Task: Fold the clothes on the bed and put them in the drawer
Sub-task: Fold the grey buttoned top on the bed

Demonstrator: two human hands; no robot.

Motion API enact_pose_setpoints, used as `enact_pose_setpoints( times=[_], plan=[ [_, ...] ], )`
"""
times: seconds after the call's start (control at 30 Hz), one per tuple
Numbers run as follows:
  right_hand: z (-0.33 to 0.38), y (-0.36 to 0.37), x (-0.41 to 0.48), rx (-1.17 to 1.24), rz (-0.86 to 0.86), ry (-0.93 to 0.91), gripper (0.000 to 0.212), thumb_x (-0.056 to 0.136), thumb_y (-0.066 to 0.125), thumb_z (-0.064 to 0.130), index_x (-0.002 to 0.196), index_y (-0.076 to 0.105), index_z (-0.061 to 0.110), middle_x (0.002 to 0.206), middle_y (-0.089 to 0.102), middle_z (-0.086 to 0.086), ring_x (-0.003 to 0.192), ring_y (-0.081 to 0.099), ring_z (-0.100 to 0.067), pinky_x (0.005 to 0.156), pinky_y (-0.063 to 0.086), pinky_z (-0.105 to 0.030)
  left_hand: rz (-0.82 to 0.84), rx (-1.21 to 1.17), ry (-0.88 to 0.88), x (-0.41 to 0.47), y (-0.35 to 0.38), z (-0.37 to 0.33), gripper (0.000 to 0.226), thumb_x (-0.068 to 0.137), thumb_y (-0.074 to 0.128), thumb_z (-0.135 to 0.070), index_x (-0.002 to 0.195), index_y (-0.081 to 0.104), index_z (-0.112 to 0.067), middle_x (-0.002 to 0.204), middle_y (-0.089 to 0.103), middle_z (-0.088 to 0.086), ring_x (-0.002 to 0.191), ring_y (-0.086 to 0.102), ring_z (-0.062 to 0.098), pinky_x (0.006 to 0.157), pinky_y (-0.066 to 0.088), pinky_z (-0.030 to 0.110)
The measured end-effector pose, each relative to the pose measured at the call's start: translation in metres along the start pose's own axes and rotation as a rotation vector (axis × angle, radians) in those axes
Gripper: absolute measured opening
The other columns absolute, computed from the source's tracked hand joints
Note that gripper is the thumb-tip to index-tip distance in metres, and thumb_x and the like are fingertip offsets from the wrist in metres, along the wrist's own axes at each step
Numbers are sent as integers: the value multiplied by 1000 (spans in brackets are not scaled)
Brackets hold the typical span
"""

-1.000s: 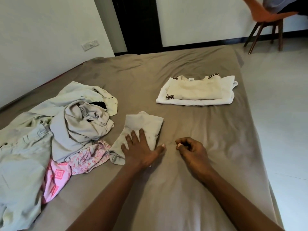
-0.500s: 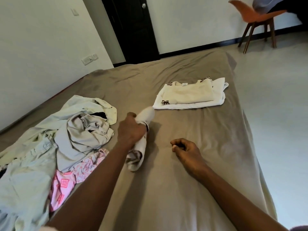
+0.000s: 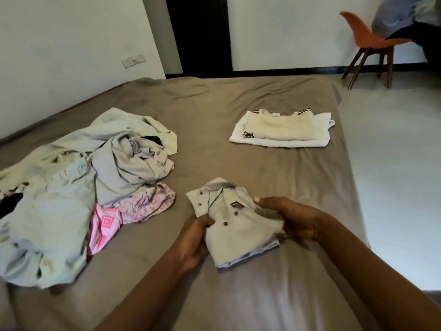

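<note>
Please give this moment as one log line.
left hand and right hand: grip small folded beige buttoned shirt | folded cream stack: beyond | unfolded clothes pile: left

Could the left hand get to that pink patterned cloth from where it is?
Probably yes: only bare sheet lies between the left hand and the pink patterned cloth, but it must first let go of the folded shirt.

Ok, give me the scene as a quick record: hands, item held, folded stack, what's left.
left hand: grips the buttoned shirt at its left edge
right hand: grips its right edge
folded stack: cream garment on a white one, far right of bed
unfolded pile: left of the shirt, apart from it
drawer: not in view
</note>
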State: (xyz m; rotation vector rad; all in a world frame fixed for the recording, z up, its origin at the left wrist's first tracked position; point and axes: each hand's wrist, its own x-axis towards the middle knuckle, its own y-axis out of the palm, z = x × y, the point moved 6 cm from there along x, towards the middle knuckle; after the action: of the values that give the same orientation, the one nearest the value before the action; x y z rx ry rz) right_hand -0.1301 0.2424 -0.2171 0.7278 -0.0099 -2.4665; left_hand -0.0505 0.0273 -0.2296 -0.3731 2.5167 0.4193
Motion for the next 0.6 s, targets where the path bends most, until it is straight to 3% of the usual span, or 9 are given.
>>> enact_pose_setpoints(
  times=[0.03,0.1,0.13,0.2,0.27,0.4,0.5,0.6],
  plan=[
    [0,2,2,-51,-54,-16,82,65,90,58,124,70,6,114,75,-15,91,72,-25,76,59,-36,-18,80,62,1,0,-8,37,92,54,-6,126,68,-9,107,77,12,87,75,26,68,62,36],
    [4,7,3,-74,-129,-19,60,80,85,43,123,70,4,114,75,-16,85,73,-21,68,58,-30,-35,181,68,-1,-4,-21,27,96,62,-30,119,69,-16,90,78,5,73,73,19,60,59,32],
    [5,7,4,-107,-168,-12,51,84,84,30,126,67,7,114,74,-14,88,73,-21,69,60,-31,-34,202,28,0,-9,-25,35,96,61,-46,116,70,-18,88,78,3,72,73,18,58,58,31],
    [7,3,4,-279,-263,7,60,79,82,4,133,60,15,122,70,-13,105,71,-28,86,61,-38,-40,182,-48,5,-15,-28,51,95,55,-63,114,72,-19,96,78,6,81,74,22,59,58,32],
    [13,5,1,-394,-281,-5,66,73,75,-10,130,60,19,120,71,-15,112,68,-32,97,58,-46,-46,152,-62,9,-20,-31,45,99,56,-52,118,71,-14,95,78,8,81,73,24,61,58,35],
    [70,9,-1,-646,-238,-148,65,68,70,-7,124,66,27,94,71,-2,96,63,-21,79,55,-33,20,-26,-40,2,-26,-29,21,99,61,-22,111,67,-6,83,73,12,64,71,23,55,61,37],
    [119,30,14,-920,-197,-207,60,82,63,-11,132,64,22,110,69,-3,98,61,-15,88,56,-34,42,-87,-29,-14,-36,-22,19,98,64,-18,108,65,-2,85,75,17,65,72,25,58,64,37],
    [129,59,41,-1241,-215,-133,55,87,63,0,138,62,23,131,66,-7,111,62,-20,94,51,-30,15,90,-93,-24,-50,-10,23,99,64,-21,108,66,0,91,77,23,71,75,28,57,63,34]
  ],
)
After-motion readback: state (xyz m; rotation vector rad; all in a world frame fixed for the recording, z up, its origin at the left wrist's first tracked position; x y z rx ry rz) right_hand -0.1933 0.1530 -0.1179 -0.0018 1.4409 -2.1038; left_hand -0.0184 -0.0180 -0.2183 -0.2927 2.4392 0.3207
